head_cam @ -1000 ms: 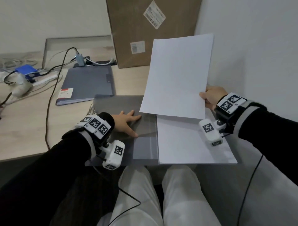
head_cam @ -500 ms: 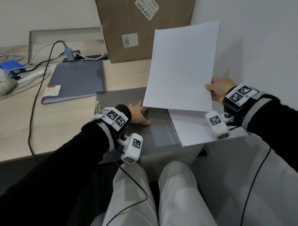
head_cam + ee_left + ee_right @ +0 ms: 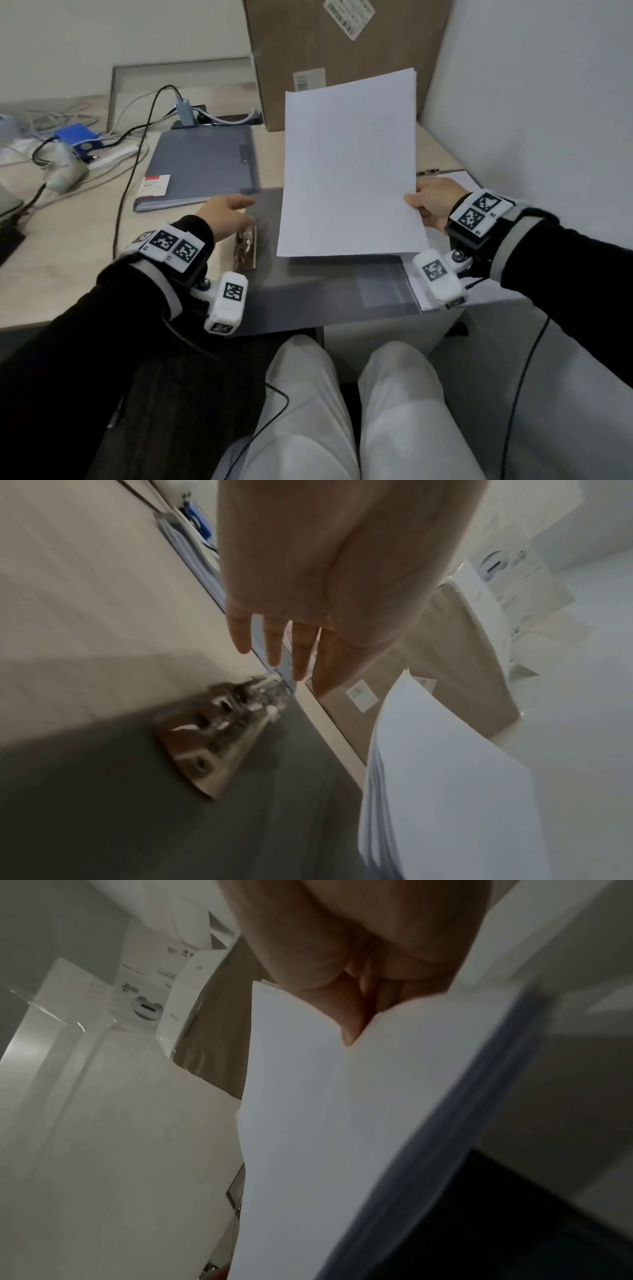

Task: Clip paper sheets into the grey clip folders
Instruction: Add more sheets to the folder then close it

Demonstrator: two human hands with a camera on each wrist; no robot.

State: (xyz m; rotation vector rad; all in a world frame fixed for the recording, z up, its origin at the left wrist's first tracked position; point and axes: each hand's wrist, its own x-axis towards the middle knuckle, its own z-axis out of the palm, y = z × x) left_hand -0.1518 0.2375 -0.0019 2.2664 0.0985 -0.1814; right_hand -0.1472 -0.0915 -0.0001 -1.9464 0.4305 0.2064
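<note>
An open grey clip folder [image 3: 308, 291] lies flat at the table's near edge, its metal clip [image 3: 246, 248] at the left end. My left hand [image 3: 229, 214] hovers over that clip with fingers straight and holds nothing; the left wrist view shows the fingers [image 3: 274, 642] above the clip [image 3: 219, 731]. My right hand [image 3: 431, 205] pinches the right edge of a thin stack of white paper sheets [image 3: 349, 168], held up tilted over the folder. In the right wrist view the thumb [image 3: 346, 1015] presses on the sheets [image 3: 342, 1137]. More white paper [image 3: 479, 294] lies under my right wrist.
A second, closed grey folder [image 3: 202, 164] lies behind on the table. A big cardboard box [image 3: 342, 44] stands at the back against the white wall on the right. Cables [image 3: 137, 144], a blue device [image 3: 77, 137] and a white adapter sit at the left. My knees are below the table edge.
My left hand has lifted off the folder's inside and moved left and back, above the metal clip. The sheets in my right hand have stayed raised. The head view has shifted.
</note>
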